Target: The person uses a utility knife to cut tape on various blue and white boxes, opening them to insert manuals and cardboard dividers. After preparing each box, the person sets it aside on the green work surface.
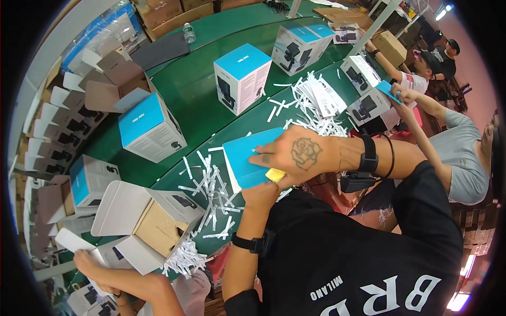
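A box with a blue top (243,160) is in front of me. My right hand (303,156) reaches across it, fingers spread and lying on the blue face. A small yellow thing (275,175) shows by that hand's thumb side; whether it is held or worn I cannot make out. My left hand (262,194) is against the box's near edge, and its fingers are mostly hidden beneath my right hand. White paper strips (212,192) lie scattered left of the box, and more strips are heaped around a stack of white sheets (321,100) behind it.
Blue-topped boxes (242,79) stand along the green table (197,73). At lower left, another person's hand (89,266) is on the flap of an open box (153,226). On the right, a co-worker's hands (405,96) hold a blue piece above white boxes (363,105). A bottle (188,33) stands farther back.
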`<action>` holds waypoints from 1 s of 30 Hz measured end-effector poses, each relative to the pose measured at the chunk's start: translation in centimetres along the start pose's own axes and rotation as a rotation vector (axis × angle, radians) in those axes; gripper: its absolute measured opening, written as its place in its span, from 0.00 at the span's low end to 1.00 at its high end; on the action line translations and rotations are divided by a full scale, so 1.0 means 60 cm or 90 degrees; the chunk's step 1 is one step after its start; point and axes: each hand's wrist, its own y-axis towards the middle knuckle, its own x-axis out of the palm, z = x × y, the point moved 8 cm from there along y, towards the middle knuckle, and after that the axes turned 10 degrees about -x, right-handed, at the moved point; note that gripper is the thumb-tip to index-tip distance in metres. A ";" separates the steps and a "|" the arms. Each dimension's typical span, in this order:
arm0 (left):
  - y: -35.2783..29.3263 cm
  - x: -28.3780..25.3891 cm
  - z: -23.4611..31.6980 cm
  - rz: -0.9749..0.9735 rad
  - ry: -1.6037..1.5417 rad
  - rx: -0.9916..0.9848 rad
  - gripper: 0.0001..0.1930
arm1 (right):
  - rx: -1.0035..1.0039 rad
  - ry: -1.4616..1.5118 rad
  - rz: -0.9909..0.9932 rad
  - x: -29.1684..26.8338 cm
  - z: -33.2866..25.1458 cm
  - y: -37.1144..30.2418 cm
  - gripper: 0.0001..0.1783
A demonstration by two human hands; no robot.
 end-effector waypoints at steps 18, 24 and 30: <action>-0.082 -0.043 0.022 0.162 -0.043 0.128 0.07 | -0.049 -0.110 0.283 0.029 -0.033 -0.027 0.27; -0.120 -0.154 -0.052 0.324 -0.036 -0.094 0.33 | -0.009 -0.125 0.273 0.061 -0.032 -0.030 0.25; -0.084 -0.059 -0.137 0.016 -0.350 -0.383 0.58 | -0.004 -0.116 0.302 0.082 -0.052 -0.027 0.27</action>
